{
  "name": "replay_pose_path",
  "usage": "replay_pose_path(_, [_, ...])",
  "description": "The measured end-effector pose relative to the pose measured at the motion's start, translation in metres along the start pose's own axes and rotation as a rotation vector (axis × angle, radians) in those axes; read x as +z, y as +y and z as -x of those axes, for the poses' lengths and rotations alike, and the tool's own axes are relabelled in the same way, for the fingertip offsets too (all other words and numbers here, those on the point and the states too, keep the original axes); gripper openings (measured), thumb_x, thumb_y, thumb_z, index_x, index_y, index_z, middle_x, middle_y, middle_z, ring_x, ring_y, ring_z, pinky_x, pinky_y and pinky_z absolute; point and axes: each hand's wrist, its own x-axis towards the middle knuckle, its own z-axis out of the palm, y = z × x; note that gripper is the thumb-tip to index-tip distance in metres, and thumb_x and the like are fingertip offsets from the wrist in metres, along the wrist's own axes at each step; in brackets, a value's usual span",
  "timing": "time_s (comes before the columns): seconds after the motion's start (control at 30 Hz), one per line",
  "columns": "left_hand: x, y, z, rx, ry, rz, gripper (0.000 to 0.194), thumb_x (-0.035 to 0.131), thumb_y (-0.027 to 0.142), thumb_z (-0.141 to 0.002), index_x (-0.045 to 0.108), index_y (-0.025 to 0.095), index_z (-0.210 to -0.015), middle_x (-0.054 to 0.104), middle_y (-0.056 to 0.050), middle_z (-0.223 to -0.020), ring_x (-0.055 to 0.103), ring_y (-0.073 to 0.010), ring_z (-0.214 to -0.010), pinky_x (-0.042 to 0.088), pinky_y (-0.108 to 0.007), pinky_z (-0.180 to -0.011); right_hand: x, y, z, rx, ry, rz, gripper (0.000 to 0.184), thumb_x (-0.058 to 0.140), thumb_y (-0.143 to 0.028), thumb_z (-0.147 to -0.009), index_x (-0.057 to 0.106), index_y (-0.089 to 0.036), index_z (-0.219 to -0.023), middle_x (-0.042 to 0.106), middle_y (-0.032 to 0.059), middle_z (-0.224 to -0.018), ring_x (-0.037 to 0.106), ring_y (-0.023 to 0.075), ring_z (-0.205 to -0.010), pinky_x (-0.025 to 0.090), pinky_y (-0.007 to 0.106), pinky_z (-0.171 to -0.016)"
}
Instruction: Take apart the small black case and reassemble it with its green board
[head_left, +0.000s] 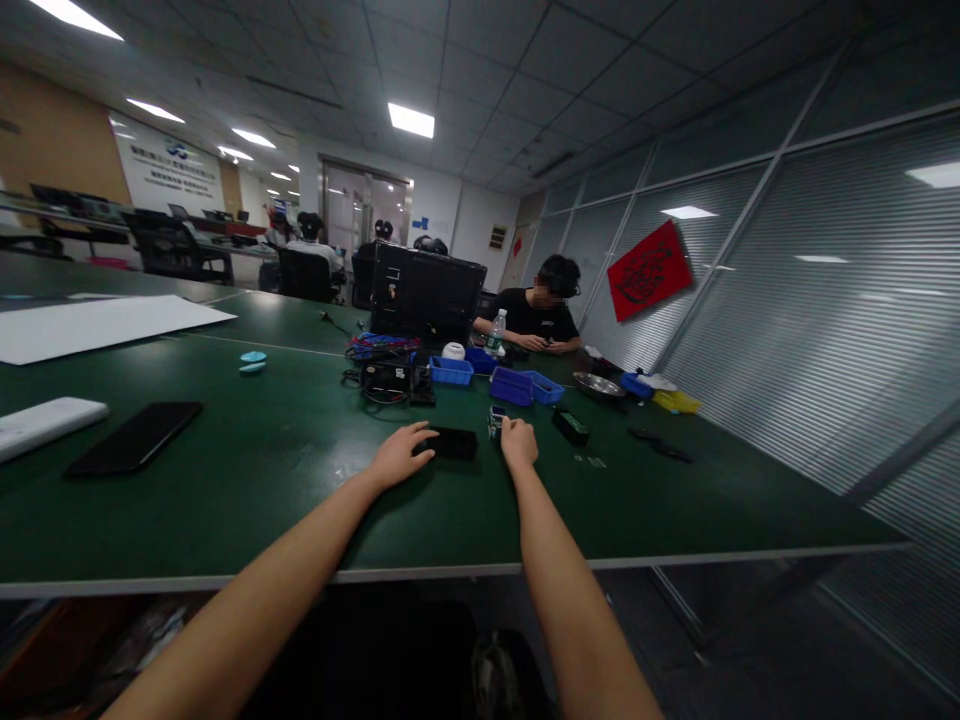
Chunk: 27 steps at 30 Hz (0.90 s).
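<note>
My left hand (401,456) is at the left end of a flat, black rectangular box (454,443) on the green table. Its thumb and fingers are bent around that end. My right hand (520,442) is closed on a small dark block with light markings (494,421), just beyond the box's right end. The fingers partly cover the block, so its exact kind is unclear. To the right of this hand lies a black box with a green top (571,426). Small clear pieces (596,462) are on the table in front of it.
Behind my hands are blue trays (451,371), a baseball (454,351), a bottle (496,330), cables and a black monitor (427,295). A metal bowl (598,384) is farther right. A dark tablet-like slab (135,438) lies left. Another person (536,310) sits across the table.
</note>
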Motion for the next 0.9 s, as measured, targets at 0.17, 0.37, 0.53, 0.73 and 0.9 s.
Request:
replay_pose_path(0.17, [0.001,0.000,-0.001,-0.005,0.017,0.011,0.023,0.051,0.032,-0.075,0.060,0.022,-0.094,0.051,-0.005,-0.123,0.048,-0.0199,-0.110,0.036,-0.034,-0.095,0.007,0.002,-0.002,-0.021,-0.079,0.072,0.048,0.033,-0.048,-0.083,0.059,-0.012,-0.102,0.052,0.0196,-0.106,0.052,0.0297,-0.096,0.040,0.037,-0.072])
replay_pose_path(0.37, [-0.001,0.002,-0.001,-0.027,0.008,0.133,0.014,0.048,0.026,-0.074,0.057,0.021,-0.083,0.055,-0.004,-0.116,0.051,-0.0168,-0.106,0.037,-0.030,-0.092,0.014,0.004,-0.006,-0.105,-0.056,-0.041,0.044,0.040,-0.048,-0.080,0.061,-0.013,-0.096,0.055,0.0179,-0.099,0.055,0.0263,-0.088,0.040,0.034,-0.070])
replay_pose_path(0.53, [-0.003,0.004,-0.002,-0.042,0.005,0.206,0.010,0.049,0.023,-0.072,0.057,0.020,-0.078,0.057,-0.004,-0.113,0.051,-0.0169,-0.107,0.037,-0.029,-0.092,0.021,0.001,-0.002,-0.244,0.001,-0.089,0.034,0.053,-0.042,-0.073,0.060,-0.016,-0.094,0.053,0.0134,-0.098,0.051,0.0231,-0.089,0.039,0.030,-0.073])
replay_pose_path(0.73, [-0.001,0.004,-0.002,-0.077,0.007,0.250,0.010,0.051,0.023,-0.071,0.057,0.020,-0.078,0.057,-0.004,-0.114,0.051,-0.0171,-0.106,0.037,-0.030,-0.093,0.024,-0.001,0.002,-0.330,0.011,-0.112,0.044,0.050,-0.048,-0.074,0.057,-0.017,-0.104,0.052,0.0130,-0.103,0.047,0.0247,-0.098,0.036,0.032,-0.081])
replay_pose_path(0.9, [0.001,0.001,-0.002,-0.073,0.020,0.278,0.011,0.050,0.023,-0.070,0.058,0.020,-0.078,0.057,-0.003,-0.115,0.052,-0.0165,-0.105,0.037,-0.030,-0.093,0.026,0.001,-0.001,-0.316,-0.057,-0.050,0.043,0.047,-0.048,-0.076,0.060,-0.015,-0.100,0.055,0.0144,-0.099,0.049,0.0256,-0.094,0.035,0.033,-0.080])
